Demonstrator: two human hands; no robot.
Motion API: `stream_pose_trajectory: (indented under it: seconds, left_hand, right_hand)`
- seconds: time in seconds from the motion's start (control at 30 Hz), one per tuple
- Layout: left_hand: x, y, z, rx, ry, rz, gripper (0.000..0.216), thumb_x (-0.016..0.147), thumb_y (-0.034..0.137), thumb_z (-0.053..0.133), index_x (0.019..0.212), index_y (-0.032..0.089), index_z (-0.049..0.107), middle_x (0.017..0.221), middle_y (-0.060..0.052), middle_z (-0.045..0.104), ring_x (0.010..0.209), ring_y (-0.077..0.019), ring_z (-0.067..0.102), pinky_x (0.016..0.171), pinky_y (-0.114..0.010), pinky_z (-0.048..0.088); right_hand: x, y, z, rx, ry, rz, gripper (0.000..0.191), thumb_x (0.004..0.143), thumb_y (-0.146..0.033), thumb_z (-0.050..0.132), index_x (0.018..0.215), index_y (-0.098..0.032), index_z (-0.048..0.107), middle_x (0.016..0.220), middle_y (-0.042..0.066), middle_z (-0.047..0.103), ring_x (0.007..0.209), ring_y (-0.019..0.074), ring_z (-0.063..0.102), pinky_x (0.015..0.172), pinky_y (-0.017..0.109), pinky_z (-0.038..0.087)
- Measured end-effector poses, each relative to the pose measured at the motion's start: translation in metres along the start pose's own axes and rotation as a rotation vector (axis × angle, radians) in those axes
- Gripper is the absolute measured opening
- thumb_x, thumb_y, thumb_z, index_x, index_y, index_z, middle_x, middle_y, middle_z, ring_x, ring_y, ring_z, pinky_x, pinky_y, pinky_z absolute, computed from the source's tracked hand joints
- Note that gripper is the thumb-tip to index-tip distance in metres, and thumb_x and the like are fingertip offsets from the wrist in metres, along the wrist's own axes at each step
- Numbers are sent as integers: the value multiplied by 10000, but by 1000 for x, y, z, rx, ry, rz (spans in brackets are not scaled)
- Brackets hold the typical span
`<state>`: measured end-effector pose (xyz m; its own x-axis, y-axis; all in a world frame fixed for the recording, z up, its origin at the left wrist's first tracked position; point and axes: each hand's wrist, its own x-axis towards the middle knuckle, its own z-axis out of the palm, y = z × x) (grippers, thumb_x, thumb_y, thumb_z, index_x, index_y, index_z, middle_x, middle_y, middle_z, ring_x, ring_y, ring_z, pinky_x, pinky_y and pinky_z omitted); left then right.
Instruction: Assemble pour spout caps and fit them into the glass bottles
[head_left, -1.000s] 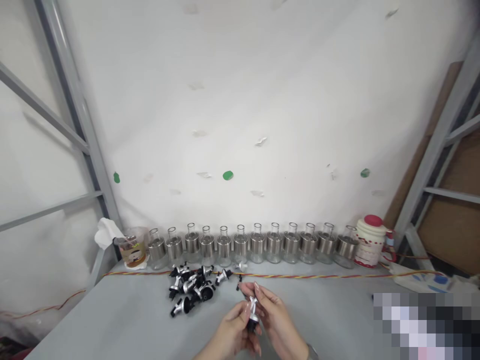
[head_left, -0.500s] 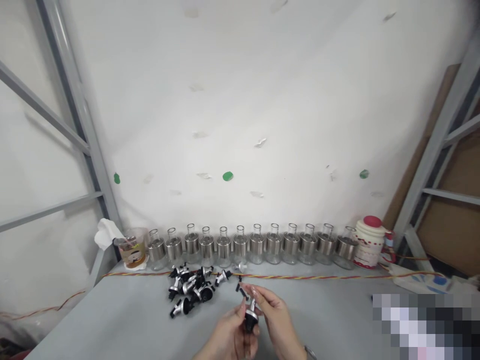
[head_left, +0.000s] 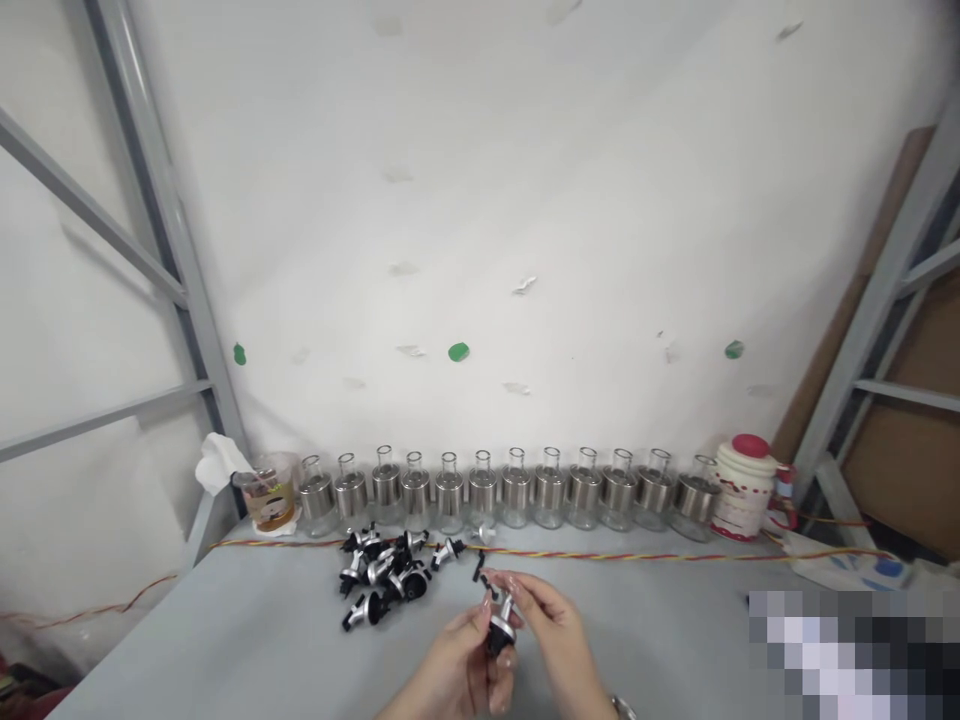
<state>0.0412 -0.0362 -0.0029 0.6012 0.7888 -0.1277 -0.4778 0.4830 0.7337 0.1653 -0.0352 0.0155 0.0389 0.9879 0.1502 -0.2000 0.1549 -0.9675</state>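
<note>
Between my two hands is a pour spout [head_left: 501, 632] with a silver collar and a black stopper end pointing down towards me. My left hand [head_left: 474, 655] is closed round the stopper and collar. The fingers of my right hand [head_left: 546, 615] pinch at its silver spout end and a small black piece [head_left: 490, 587] there; my fingers partly hide that join. Just beyond my fingertips lies another small black piece [head_left: 478, 566]. Several more black and silver pour spouts [head_left: 382, 572] lie heaped to the left of my hands.
A row of glass bottles [head_left: 517, 490] with metal sleeves stands along the wall. A cup [head_left: 268, 500] is at the left end and a cream jar with a red lid [head_left: 742, 490] at the right. A twisted cord [head_left: 600, 556] crosses the grey table [head_left: 300, 650].
My hands and the pour spout stay in almost the same place, with the spout slightly higher. The whole view has shifted a little.
</note>
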Motion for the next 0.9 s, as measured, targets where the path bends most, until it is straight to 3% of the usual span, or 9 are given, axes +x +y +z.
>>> stream_pose_trajectory:
  seconds: [0.23,0.53,0.9]
  left_hand:
    - [-4,9,3,-48,-11,5,476,624,567,628,816,137,556,475,68,451,272,-20,358,342,-180,207]
    - [-1,9,-2,55,2,55,458,641,552,620,807,128,572,444,51,482,243,-44,388,297,-179,226]
    - [-3,13,-2,-10,-2,23,453,582,550,670,761,158,533,441,65,464,258,-19,313,330,-176,200]
  right_hand:
    - [-6,6,-1,-95,-32,-95,347,730,-457,574,977,-233,667,1071,69,640,1033,256,542,931,370,390]
    - [0,13,-5,-37,2,-17,369,662,-493,626,917,-234,692,1017,69,667,991,267,573,924,402,405]
    - [-8,9,-2,-106,-112,-113,347,767,-435,541,1038,-240,637,1134,63,603,1077,252,510,940,366,390]
